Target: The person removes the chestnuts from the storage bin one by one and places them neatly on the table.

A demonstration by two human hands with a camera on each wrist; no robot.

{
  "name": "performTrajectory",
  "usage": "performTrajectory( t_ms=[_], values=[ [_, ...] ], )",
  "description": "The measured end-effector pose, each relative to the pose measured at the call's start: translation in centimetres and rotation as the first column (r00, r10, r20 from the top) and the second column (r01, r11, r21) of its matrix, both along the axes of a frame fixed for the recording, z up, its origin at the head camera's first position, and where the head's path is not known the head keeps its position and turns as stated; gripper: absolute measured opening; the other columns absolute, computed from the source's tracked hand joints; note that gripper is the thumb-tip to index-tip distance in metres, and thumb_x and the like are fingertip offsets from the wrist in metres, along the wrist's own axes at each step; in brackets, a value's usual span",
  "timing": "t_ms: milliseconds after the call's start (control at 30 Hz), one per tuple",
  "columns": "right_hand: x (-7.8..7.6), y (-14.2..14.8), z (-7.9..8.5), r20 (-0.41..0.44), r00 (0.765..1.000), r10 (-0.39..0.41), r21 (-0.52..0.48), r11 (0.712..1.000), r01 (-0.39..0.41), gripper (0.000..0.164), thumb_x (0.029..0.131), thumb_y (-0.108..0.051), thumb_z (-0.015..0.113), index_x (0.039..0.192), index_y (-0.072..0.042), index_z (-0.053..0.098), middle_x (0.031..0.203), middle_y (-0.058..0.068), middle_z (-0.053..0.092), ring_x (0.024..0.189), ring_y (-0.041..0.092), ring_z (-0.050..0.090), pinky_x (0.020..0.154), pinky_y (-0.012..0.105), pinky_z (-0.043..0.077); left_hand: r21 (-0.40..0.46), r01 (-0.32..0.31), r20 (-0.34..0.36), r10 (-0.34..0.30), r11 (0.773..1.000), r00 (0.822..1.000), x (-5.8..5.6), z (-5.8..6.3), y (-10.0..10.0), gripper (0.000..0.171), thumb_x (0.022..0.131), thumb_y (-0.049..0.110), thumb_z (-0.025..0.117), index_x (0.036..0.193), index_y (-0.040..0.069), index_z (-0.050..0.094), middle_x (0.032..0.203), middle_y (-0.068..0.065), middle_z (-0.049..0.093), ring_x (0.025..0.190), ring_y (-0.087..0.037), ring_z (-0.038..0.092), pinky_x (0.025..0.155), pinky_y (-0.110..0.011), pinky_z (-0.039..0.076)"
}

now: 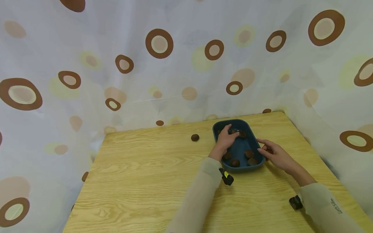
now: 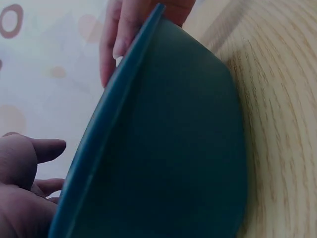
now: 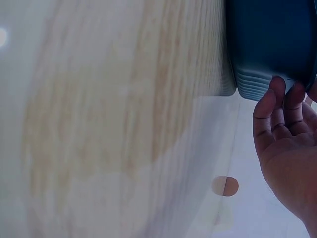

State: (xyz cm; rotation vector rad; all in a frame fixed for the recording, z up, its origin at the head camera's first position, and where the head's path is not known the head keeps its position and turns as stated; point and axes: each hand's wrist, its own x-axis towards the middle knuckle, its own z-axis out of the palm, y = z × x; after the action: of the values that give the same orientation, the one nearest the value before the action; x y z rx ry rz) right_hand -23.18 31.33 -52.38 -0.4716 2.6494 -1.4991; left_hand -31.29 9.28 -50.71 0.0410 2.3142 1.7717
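Note:
A dark blue tray (image 1: 242, 147) with rounded corners stands at the back right of the table. Several brown chestnuts (image 1: 234, 162) lie in it, mostly near its front end, with others by the far end. My left hand (image 1: 226, 138) reaches over the left rim into the tray, thumb and forefinger spread near the far chestnuts; its other fingers are partly hidden. At the right side, my right hand (image 1: 274, 153) holds the tray's rim, its curled fingers (image 3: 265, 106) against the outer wall. One chestnut (image 1: 195, 137) lies on the table left of the tray.
The wood-grain table (image 1: 140, 181) extends widely to the left of the tray. A patterned curtain (image 1: 180, 64) with brown rings hangs behind the table and along its right side. Small black cameras (image 1: 226, 177) are strapped at both wrists.

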Motion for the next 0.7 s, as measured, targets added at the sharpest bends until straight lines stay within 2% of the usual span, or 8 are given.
performTrajectory(
  t_ms=[233,433,533,667,700],
  values=[
    [-0.1,0.0,0.0,-0.005,1.000,0.008,0.001,1.000,-0.008,0.053,0.110,-0.014,0.053,0.155,0.008,0.037,0.090,0.014,0.059,0.066,0.028,0.055,0.057,0.034,0.049,-0.087,0.058,-0.012,-0.060,0.995,0.998,0.4,0.1,0.1,0.057,0.106,0.025,0.062,0.159,0.017,0.043,0.166,-0.007,0.038,0.152,-0.029,0.037,0.119,-0.049,0.041],
    [0.1,-0.2,0.0,-0.017,1.000,-0.010,0.000,1.000,0.010,0.053,0.110,-0.015,0.053,0.155,0.007,0.038,0.089,0.011,0.059,0.066,0.028,0.056,0.057,0.033,0.049,-0.215,0.087,-0.089,-0.108,0.973,0.990,0.0,-0.5,0.1,0.046,0.105,0.018,0.063,0.149,0.009,0.057,0.159,-0.015,0.042,0.142,-0.028,0.048,0.107,-0.041,0.051],
    [0.1,-0.2,-0.1,-0.026,1.000,-0.008,-0.006,1.000,0.008,0.052,0.110,-0.014,0.053,0.155,0.007,0.039,0.088,0.011,0.060,0.066,0.028,0.056,0.058,0.034,0.050,-0.332,0.099,-0.141,-0.154,0.938,0.978,-0.2,-0.9,0.3,0.037,0.101,0.016,0.068,0.138,0.009,0.067,0.150,-0.013,0.055,0.136,-0.025,0.055,0.104,-0.033,0.053],
    [0.1,-0.1,-0.2,-0.032,0.999,-0.010,-0.009,1.000,0.010,0.052,0.110,-0.014,0.053,0.155,0.007,0.039,0.088,0.012,0.060,0.066,0.028,0.056,0.058,0.033,0.050,-0.478,0.112,-0.206,-0.235,0.871,0.950,-0.2,-1.2,0.4,0.029,0.097,0.017,0.075,0.125,0.014,0.075,0.130,-0.004,0.071,0.125,-0.020,0.064,0.103,-0.027,0.052],
    [0.2,-0.1,-0.3,-0.030,0.999,-0.012,-0.006,1.000,0.011,0.052,0.110,-0.015,0.053,0.155,0.006,0.039,0.088,0.011,0.060,0.066,0.027,0.056,0.058,0.033,0.049,-0.496,0.117,-0.214,-0.251,0.861,0.944,-0.2,-1.3,0.4,0.028,0.096,0.017,0.076,0.124,0.014,0.075,0.128,-0.002,0.073,0.123,-0.019,0.065,0.102,-0.027,0.053]
  ],
)
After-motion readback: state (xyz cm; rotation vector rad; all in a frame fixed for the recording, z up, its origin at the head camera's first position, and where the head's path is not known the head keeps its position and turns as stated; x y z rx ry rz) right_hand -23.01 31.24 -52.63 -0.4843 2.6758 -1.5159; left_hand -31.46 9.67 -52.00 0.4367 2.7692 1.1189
